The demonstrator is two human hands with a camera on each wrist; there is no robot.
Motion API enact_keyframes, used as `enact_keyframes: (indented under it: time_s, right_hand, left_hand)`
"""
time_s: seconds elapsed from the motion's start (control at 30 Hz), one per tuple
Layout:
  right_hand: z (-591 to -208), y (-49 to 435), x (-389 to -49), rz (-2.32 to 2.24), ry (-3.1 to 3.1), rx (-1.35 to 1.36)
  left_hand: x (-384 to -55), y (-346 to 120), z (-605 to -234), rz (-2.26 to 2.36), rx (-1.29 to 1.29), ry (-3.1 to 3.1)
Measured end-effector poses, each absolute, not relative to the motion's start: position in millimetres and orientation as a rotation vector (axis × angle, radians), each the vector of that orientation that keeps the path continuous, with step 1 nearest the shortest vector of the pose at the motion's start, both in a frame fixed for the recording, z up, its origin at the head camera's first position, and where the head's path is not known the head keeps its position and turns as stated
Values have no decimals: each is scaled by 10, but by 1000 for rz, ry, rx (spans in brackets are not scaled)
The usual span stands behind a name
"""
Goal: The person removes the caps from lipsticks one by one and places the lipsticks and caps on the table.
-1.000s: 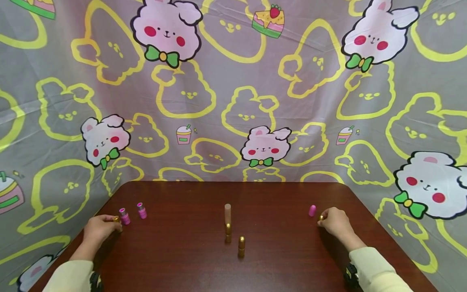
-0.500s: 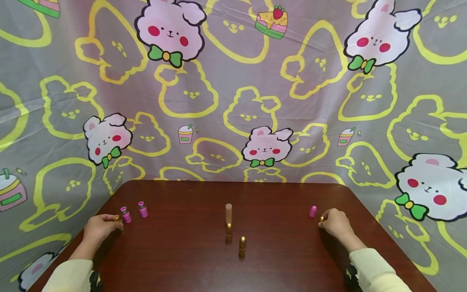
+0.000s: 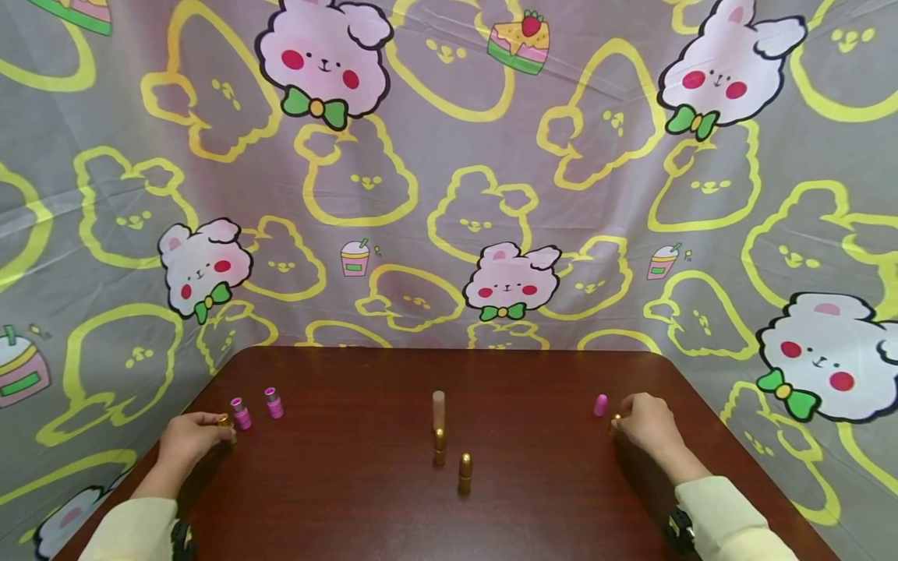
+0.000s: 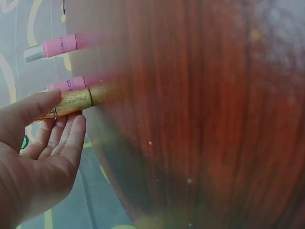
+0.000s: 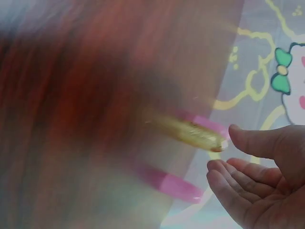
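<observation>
In the head view, my left hand (image 3: pixel 189 440) is at the table's left edge. Its thumb and fingers pinch an open gold lipstick tube (image 4: pixel 78 99) standing upright. Close by are two uncapped pink lipstick tubes (image 3: pixel 241 414) with silver collars; the left wrist view shows lettering on them. On the right side, my right hand (image 3: pixel 648 425) is just beside a gold lipstick cap (image 5: pixel 190 132). The right wrist view shows its thumb and fingers spread, apart from the cap. Two pink caps (image 5: pixel 178 186) flank the gold one there; only one pink cap (image 3: pixel 600 405) shows in the head view.
Near the middle of the brown table (image 3: pixel 351 483) stand a tan cylindrical tube (image 3: pixel 438 407) and two gold bullet-shaped lipsticks (image 3: pixel 465 474). A grey cloth (image 3: pixel 449 156) with cartoon rabbits rises behind the table and along its sides.
My right hand has let go of the gold cap and shifted slightly away to the right. The left hand keeps its hold on the gold tube, nearly still.
</observation>
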State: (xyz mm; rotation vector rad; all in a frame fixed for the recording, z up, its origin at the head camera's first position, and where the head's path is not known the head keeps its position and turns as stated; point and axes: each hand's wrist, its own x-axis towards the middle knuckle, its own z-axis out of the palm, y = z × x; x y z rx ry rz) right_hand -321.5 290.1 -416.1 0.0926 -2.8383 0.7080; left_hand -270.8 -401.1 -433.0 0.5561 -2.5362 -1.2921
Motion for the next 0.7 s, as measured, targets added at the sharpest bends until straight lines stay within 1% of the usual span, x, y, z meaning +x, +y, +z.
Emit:
enact_keyframes:
  time_s: [0.33,0.7]
  right_hand:
    - [-3963,2510,-3137,708,-2756,223]
    - [-3994,2039,-3030,964,-2694,388]
  left_hand:
    - [-2695,-4012,-4336,-1301,569,-2509]
    - [-2694,-3999,-4315,-1314,550,-2523]
